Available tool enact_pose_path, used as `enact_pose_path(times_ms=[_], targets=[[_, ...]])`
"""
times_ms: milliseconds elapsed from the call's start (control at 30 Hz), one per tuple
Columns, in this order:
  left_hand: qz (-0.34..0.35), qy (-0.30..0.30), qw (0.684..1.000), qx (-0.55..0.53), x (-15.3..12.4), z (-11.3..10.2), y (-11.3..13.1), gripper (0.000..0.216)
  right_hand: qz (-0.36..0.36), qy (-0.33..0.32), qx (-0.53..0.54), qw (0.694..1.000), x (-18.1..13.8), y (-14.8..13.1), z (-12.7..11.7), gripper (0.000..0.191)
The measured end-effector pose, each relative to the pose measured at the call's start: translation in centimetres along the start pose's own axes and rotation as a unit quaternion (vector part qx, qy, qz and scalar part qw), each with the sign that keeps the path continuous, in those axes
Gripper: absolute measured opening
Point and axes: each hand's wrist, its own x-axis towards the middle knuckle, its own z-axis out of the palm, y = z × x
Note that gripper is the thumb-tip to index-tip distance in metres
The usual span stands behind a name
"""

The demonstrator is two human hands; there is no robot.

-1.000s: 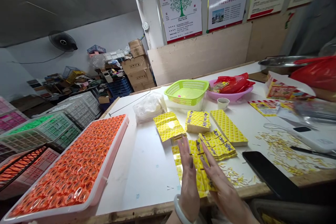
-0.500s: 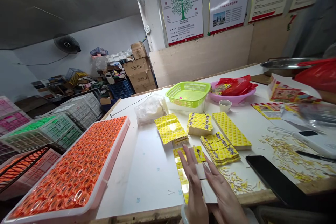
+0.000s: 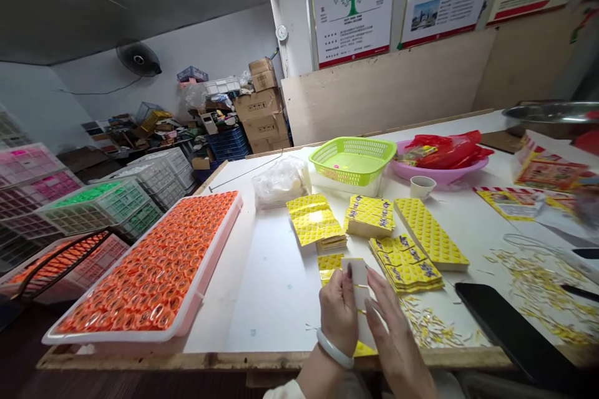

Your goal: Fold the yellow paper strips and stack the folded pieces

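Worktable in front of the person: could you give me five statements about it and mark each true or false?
1. The left hand grips a white strip. True.
2. A bracelet circles the right wrist. False: the white bracelet is on the left.
3. The tray holds orange pieces. True.
4. The black phone lies left of both hands. False: the phone lies to their right.
5. The cup stands inside the green basket. False: it stands beside the basket.
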Motion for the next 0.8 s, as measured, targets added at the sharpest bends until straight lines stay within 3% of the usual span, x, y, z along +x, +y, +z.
enact_pose_path(times_ms=[167,300,400,500,567,667,800], targets=[[0.075,-0.042,0.992,0.097,0.0,0.9,0.4,0.046,0.054,0.07,-0.104,0.991,1.0,0.5,-0.3,0.034],[0.086,-0.129,0.985,0.077,1.5,-1.0,-0.4,0.047,0.035,0.087,-0.132,0.987,1.6,1.7,-1.1,0.036],[0.126,-0.195,0.964,0.127,2.9,-3.8,-3.8,0.047,0.052,0.066,-0.129,0.988,2.7,3.4,-2.5,0.037],[0.166,-0.273,0.917,0.237,3.2,-5.1,-8.0,0.085,0.043,0.027,-0.14,0.989,4.0,5.3,-3.1,0.038],[0.18,-0.299,0.895,0.276,3.1,-4.7,-10.0,0.092,0.03,-0.005,-0.154,0.988,4.7,6.3,-2.8,0.037],[0.199,-0.315,0.879,0.299,3.4,-3.1,-10.8,0.077,0.012,-0.043,-0.185,0.982,5.4,7.0,-2.1,0.036],[0.231,-0.344,0.86,0.297,4.0,-2.3,-10.3,0.057,0.0,-0.065,-0.225,0.972,6.1,7.4,-1.8,0.036]])
